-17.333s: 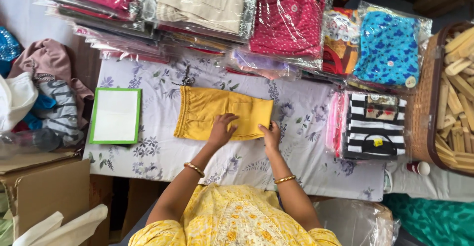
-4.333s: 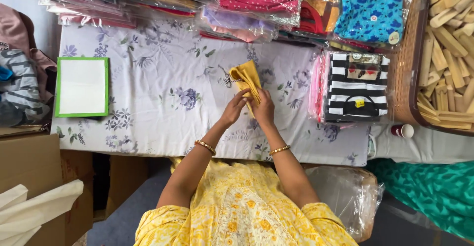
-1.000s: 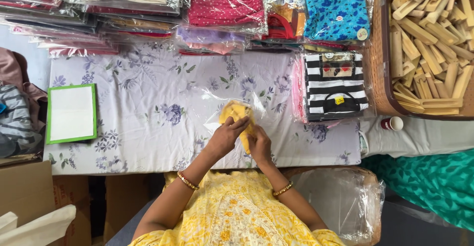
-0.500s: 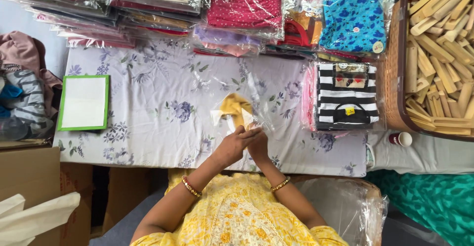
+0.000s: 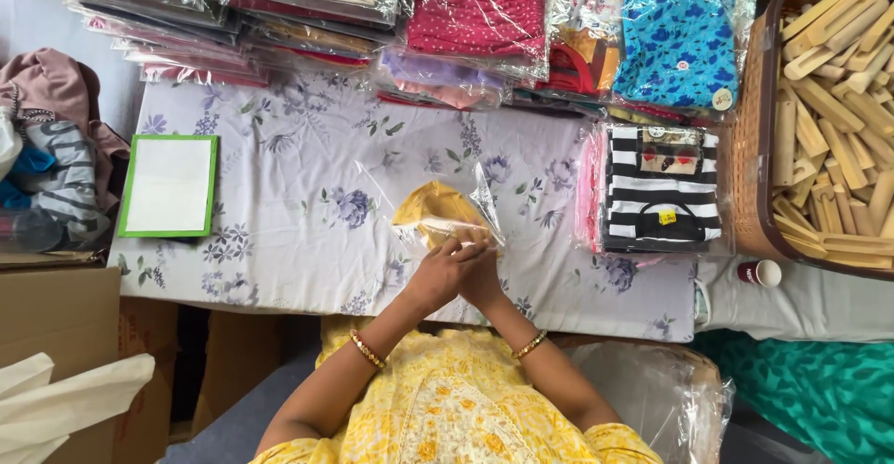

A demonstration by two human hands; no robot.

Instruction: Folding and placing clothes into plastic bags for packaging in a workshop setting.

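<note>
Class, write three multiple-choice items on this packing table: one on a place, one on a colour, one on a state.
1. Where does the green-framed white board lie?
A. left part of the floral cloth
B. in the basket
C. on the striped packet

2. What colour is the folded garment in the clear plastic bag?
A. blue
B. yellow
C. black

3. How are the left hand and right hand placed?
A. far apart
B. in the lap
C. together at the bag

Answers: 1 A, it rests on the cloth's left; 2 B, yellow shows through plastic; 3 C, both touch the bag.
</note>
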